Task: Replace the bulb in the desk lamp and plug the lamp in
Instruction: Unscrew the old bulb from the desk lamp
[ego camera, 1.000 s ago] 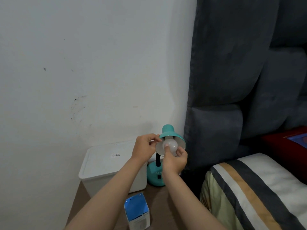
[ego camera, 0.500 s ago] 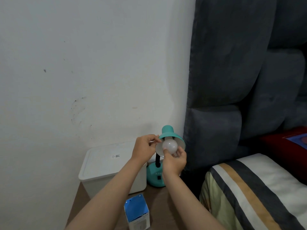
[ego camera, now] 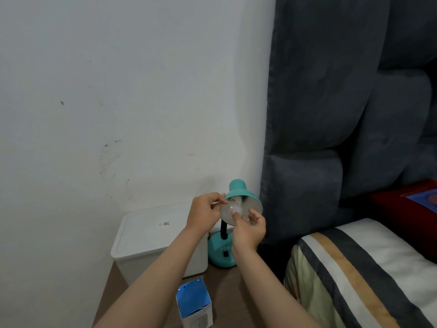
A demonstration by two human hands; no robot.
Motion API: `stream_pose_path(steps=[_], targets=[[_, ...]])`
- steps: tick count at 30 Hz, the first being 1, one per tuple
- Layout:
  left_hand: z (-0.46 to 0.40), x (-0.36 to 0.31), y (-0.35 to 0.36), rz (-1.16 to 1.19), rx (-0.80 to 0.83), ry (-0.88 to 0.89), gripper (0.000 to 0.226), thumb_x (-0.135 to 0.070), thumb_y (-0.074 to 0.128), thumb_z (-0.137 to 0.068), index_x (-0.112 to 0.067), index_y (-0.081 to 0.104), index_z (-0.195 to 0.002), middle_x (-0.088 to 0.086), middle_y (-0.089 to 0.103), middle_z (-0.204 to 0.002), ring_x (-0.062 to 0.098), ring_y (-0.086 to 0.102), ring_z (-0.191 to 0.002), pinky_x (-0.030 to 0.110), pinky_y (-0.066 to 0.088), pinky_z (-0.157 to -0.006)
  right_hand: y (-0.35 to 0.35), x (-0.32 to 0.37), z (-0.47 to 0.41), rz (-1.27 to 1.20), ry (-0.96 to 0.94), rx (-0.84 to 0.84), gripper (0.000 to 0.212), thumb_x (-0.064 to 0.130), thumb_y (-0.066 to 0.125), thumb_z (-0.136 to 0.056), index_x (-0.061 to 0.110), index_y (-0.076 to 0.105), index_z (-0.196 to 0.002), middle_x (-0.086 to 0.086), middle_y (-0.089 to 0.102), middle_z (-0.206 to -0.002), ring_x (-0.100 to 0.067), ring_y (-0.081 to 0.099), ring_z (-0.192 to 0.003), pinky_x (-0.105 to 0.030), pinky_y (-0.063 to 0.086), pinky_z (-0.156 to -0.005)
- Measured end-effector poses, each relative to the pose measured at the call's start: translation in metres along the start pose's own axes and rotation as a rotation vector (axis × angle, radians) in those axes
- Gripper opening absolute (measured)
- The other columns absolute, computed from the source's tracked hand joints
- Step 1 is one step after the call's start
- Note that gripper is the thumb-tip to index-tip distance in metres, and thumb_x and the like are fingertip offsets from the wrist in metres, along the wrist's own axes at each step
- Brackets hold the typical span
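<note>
The left hand [ego camera: 205,213] pinches the rim of the teal metal lamp shade [ego camera: 243,200]; the right hand [ego camera: 248,229] fingers grip the frosted white round bulb [ego camera: 233,209] at its mouth. Twisted crooked, it could cross-thread or slip and drop onto the bench [ego camera: 224,280].

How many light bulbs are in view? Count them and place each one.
1. The light bulb sits in the teal lamp shade, pinched by the right hand while the left hand steadies the shade's rim. The blue bulb box may hide another.
</note>
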State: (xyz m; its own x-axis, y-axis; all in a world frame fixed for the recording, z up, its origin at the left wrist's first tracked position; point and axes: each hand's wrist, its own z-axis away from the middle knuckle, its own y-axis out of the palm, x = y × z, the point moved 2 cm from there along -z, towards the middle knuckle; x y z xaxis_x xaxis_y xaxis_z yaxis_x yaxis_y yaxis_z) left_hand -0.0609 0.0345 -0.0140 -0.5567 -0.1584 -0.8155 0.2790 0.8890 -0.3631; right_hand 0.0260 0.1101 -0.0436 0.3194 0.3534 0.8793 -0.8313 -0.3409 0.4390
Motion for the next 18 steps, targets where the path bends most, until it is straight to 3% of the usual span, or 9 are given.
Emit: stream_pose_path(steps=[4, 7, 11, 18], targets=[[0.0, -0.002, 0.001, -0.008, -0.008, -0.004, 0.043, 0.008, 0.056, -0.081, -0.031, 0.069, -0.068, 0.008, 0.073, -0.102, 0.006, 0.065, -0.102, 0.027, 0.054, -0.089, 0.005, -0.002, 0.0, 0.072, 0.001, -0.002, 0.05, 0.007, 0.072, -0.083, 0.007, 0.051, -0.128, -0.014, 0.056, -0.13, -0.024, 0.057, -0.115, -0.025, 0.045, -0.086], [0.0, -0.004, 0.001, -0.017, 0.003, -0.012, 0.039, 0.009, 0.055, -0.081, -0.025, 0.07, -0.071, 0.008, 0.072, -0.105, 0.005, 0.065, -0.101, 0.025, 0.054, -0.089, 0.009, -0.007, 0.0, 0.156, 0.009, 0.005, 0.051, 0.02, 0.068, -0.088, 0.015, 0.046, -0.133, -0.013, 0.051, -0.137, -0.028, 0.055, -0.121, -0.032, 0.048, -0.094], [0.001, -0.003, 0.001, -0.036, 0.006, -0.013, 0.034, 0.009, 0.055, -0.081, -0.02, 0.072, -0.075, 0.007, 0.072, -0.107, 0.007, 0.065, -0.103, 0.026, 0.053, -0.09, 0.012, -0.014, 0.004, 0.142, 0.051, 0.055, 0.05, 0.03, 0.065, -0.089, 0.024, 0.045, -0.134, -0.013, 0.059, -0.129, -0.029, 0.062, -0.111, -0.048, 0.053, -0.095], [0.003, -0.006, -0.001, -0.061, 0.004, 0.006, 0.042, 0.008, 0.056, -0.081, -0.031, 0.068, -0.069, 0.005, 0.072, -0.103, 0.006, 0.065, -0.101, 0.021, 0.053, -0.086, 0.005, -0.008, 0.001, 0.136, 0.018, 0.089, 0.037, 0.02, 0.069, -0.086, 0.026, 0.052, -0.118, -0.009, 0.065, -0.111, -0.023, 0.065, -0.094, -0.04, 0.056, -0.085]])
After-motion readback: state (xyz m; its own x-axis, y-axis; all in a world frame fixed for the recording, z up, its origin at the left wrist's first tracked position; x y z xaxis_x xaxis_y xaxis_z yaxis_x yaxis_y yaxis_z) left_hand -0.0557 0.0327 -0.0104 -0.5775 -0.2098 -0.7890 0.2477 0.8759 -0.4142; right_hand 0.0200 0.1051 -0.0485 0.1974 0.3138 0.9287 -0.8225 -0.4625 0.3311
